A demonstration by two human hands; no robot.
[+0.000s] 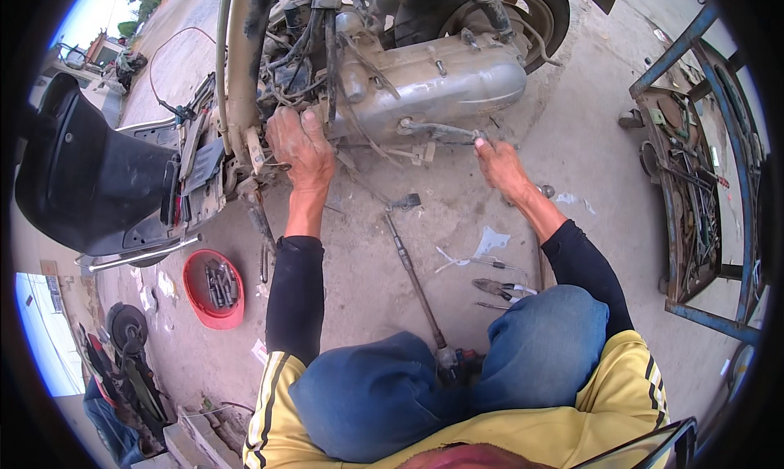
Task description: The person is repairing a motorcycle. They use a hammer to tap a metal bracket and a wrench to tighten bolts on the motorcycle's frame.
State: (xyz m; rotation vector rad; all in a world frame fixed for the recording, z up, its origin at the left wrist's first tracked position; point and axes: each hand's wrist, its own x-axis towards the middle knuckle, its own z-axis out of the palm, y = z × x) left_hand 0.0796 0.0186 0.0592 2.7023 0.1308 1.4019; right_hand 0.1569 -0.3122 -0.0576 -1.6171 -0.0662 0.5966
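A motor scooter's grey engine casing [441, 81] lies in front of me, joined to its dusty frame. My right hand [501, 168] is closed on the outer end of the kick-start lever [437, 131], with the thumb on top. Farther left, my left hand [304, 149] rests against the engine beside the upright frame tube [242, 69]. Its fingers curl in among hoses and cables, and what they grip is hidden. On the concrete between my arms lies a long-shafted tool [414, 279], its near end by my knees.
A red helmet-like bowl [214, 314] holding sockets stands at left, below the black scooter seat [82, 171]. Pliers [500, 289] and thin tools lie by my right knee. A blue metal rack [671, 224] with tools stands at right. The rear wheel [551, 20] is at the top.
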